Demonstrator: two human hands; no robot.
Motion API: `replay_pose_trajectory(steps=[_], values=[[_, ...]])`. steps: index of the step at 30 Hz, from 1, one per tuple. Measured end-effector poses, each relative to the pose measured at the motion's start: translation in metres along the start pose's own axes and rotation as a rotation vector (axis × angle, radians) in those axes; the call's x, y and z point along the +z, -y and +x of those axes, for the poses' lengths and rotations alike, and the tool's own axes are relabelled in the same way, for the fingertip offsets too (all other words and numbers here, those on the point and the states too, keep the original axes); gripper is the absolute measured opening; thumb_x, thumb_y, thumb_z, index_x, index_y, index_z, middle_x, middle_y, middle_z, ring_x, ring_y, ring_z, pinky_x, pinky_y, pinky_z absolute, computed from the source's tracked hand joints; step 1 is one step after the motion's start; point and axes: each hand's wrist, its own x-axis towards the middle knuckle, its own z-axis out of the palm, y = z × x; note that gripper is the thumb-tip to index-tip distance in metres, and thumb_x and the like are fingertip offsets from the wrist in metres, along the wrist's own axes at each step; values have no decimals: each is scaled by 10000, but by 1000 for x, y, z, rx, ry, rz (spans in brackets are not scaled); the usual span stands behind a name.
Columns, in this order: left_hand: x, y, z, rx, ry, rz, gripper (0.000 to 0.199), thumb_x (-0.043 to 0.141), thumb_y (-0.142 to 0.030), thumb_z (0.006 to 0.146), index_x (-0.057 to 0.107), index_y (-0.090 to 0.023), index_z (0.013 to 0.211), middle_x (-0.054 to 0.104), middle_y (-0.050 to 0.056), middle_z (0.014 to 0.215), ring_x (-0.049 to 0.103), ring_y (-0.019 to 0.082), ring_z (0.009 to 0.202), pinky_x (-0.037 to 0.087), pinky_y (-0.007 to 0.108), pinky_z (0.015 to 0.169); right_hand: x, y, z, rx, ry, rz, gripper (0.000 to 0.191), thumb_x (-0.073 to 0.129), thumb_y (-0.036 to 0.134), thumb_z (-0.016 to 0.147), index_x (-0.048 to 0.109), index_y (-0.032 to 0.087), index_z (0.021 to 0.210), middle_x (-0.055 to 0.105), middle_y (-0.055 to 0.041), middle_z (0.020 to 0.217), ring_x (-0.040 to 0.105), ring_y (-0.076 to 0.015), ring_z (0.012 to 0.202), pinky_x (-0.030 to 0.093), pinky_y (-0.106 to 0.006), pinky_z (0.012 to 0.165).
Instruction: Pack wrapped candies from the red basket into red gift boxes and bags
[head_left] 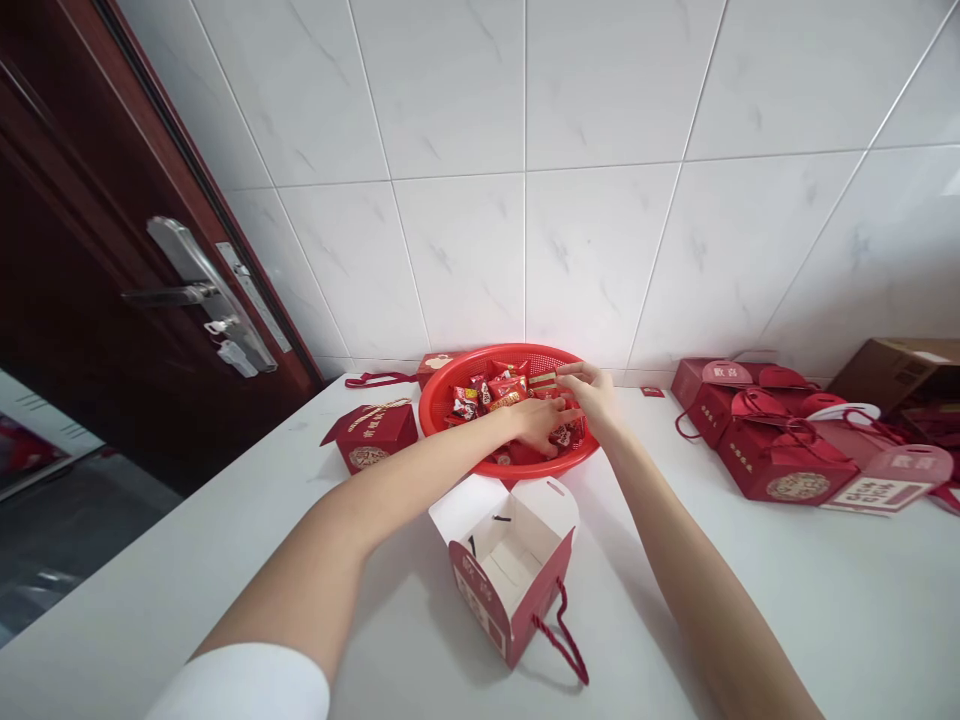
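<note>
Left hand among the sweets, fingers spread and bent downward; whether they are clamped on a wrapper cannot be told, as the fingertips are lost among red packets. Right hand at the right edge of the basket, fingers reaching inward over the rim; its hold, too, cannot be told (a pale gold strip lies close by the fingertips). Sweets: one heap, mostly red wrappers, lying inside the basket, densest at its middle. Open box: one, red outside and white inside, just in front of the basket on the person's side, flaps up, white floor showing; dark red cord looped at its right. Closed box: one, red with gold print, just left of the basket. Small packet: one, red, a little right of the basket, lying alone on the table. Red boxes: a cluster, well to the right of the basket. Step in hand, by judgement: picking through the sweets with both hands. Next move, by judgement: calls for fingertips closing on chosen wrappers and a lift high enough to clear the rim without dragging neighbours along.
</note>
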Motion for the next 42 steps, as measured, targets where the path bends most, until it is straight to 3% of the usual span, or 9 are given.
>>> replay_pose_trajectory(steps=[5, 9, 15, 21, 27, 33, 37, 40, 42], values=[[2, -1, 10, -3, 70, -124, 580, 703, -300, 703, 635, -276, 1279, 596, 71, 1304, 645, 266, 1065, 531, 339, 885, 2, 2, -1, -12, -11, 15, 113, 660, 232, 638, 685, 195, 742, 700, -21, 788, 660, -167, 754, 549, -286, 671], [3, 0, 7, -60, 100, -191, 558, 716, -232, 668, 654, -221, 1222, 616, 96, 1251, 668, 248, 956, 540, 303, 746, 3, 2, -1, -23, 18, 20, 96, 666, 239, 631, 692, 191, 710, 687, -18, 724, 649, -170, 712, 544, -297, 655], [1, 13, 2, -188, 83, -259, 410, 745, -129, 582, 733, -239, 977, 719, 25, 1001, 675, 233, 829, 507, 281, 683, 1, 0, 0, -61, 33, 16, 97, 665, 261, 627, 688, 199, 699, 691, -14, 725, 631, -171, 712, 519, -295, 650], [-8, 37, -16, -302, -126, -387, 301, 679, -80, 567, 747, -231, 819, 715, 2, 828, 658, 218, 807, 485, 259, 676, 1, -2, 0, -68, 47, 5, 103, 658, 279, 637, 686, 206, 703, 702, -18, 715, 631, -183, 714, 504, -300, 638], [-17, 49, -36, -270, -407, -722, 376, 599, -104, 655, 735, -200, 993, 712, 11, 943, 649, 159, 775, 508, 239, 673, 0, -1, -2, -55, 98, -20, 93, 655, 276, 662, 683, 213, 724, 722, -23, 750, 656, -201, 753, 516, -313, 668], [-15, 52, -34, -234, -628, -1052, 398, 574, -129, 725, 668, -168, 1110, 680, 34, 951, 616, 108, 677, 543, 252, 655, 1, 7, -8, 6, 228, -29, 202, 743, 298, 677, 668, 205, 839, 742, -41, 855, 696, -206, 777, 555, -321, 694], [-14, 48, -30, -172, -681, -1184, 451, 655, -149, 701, 654, -171, 1152, 674, 60, 1070, 652, 133, 797, 567, 285, 729, 3, 12, -12, 134, 302, -4, 382, 812, 272, 633, 643, 202, 968, 717, -21, 773, 681, -197, 662, 578, -340, 635], [-15, 44, -29, -122, -684, -1222, 463, 744, -192, 685, 675, -171, 1142, 671, 84, 1183, 663, 186, 965, 566, 310, 811, 3, 13, -11, 132, 292, 8, 353, 819, 239, 595, 661, 187, 906, 689, -2, 677, 642, -176, 607, 561, -314, 590], [-15, 44, -29, -123, -695, -1222, 406, 727, -273, 757, 683, -162, 1145, 675, 101, 1215, 659, 210, 1022, 562, 331, 845, 2, 13, -10, 101, 256, 24, 288, 808, 256, 588, 657, 187, 824, 668, 11, 651, 610, -151, 585, 535, -281, 555]])
